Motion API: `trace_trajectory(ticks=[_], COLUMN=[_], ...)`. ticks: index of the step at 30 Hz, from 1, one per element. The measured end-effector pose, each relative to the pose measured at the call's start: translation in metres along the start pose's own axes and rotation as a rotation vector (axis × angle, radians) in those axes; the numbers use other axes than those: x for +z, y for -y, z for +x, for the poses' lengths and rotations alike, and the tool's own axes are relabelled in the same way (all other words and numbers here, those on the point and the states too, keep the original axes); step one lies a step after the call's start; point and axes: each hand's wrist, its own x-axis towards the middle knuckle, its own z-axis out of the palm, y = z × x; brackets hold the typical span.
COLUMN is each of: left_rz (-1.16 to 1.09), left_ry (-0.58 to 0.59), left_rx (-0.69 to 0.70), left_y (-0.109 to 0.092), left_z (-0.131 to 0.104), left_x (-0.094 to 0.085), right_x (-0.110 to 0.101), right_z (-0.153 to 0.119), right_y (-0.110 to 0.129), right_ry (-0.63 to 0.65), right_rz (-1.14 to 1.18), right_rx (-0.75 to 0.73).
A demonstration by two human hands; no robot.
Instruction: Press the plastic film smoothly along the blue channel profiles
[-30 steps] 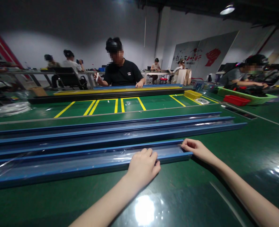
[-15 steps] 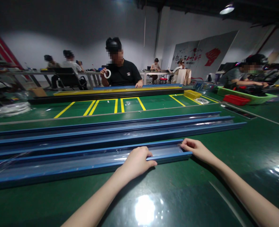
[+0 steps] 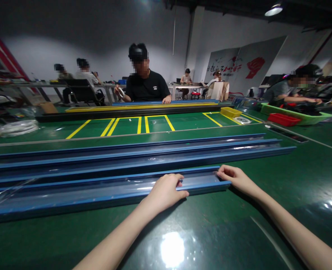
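Note:
A long blue plastic channel (image 3: 98,189) lies nearest me on the green tabletop, its open side up and shiny clear film along the inside. My left hand (image 3: 166,191) is closed over its near wall, a little left of the right end, thumb outside and fingers reaching inside. At that right end my right hand (image 3: 235,177) is closed, with thumb and fingertips pinched together at the inner far corner. Whatever sits between those fingertips is too small to make out; it may be an edge of the film.
Behind it lie more blue channels (image 3: 143,159). Farther back are yellow tape outlines, a yellow tray (image 3: 230,112), a red tray (image 3: 284,119) and a green bin (image 3: 309,119). Across the table a person in black (image 3: 147,86) holds a white ring-shaped roll (image 3: 121,92).
Both my hands keep nearly the same place on the channel; the whole view has shifted slightly. The person opposite has lowered and turned the white roll.

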Motion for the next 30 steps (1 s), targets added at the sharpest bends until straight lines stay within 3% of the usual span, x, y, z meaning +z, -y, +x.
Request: trace_trajectory(ticks=[15, 22, 30], left_rz=[0.0, 0.168, 0.359], left_ry=[-0.03, -0.01, -0.075], left_rx=[0.102, 0.146, 0.139], left_y=[0.003, -0.002, -0.006], left_z=[-0.002, -0.006, -0.008], left_x=[0.002, 0.006, 0.014], right_x=[-0.002, -0.003, -0.002], right_z=[0.002, 0.002, 0.002], right_y=[-0.001, -0.006, -0.003], right_ry=[-0.026, -0.039, -0.043], right_rz=[-0.011, 0.048, -0.006], right_rx=[-0.006, -0.038, 0.024])
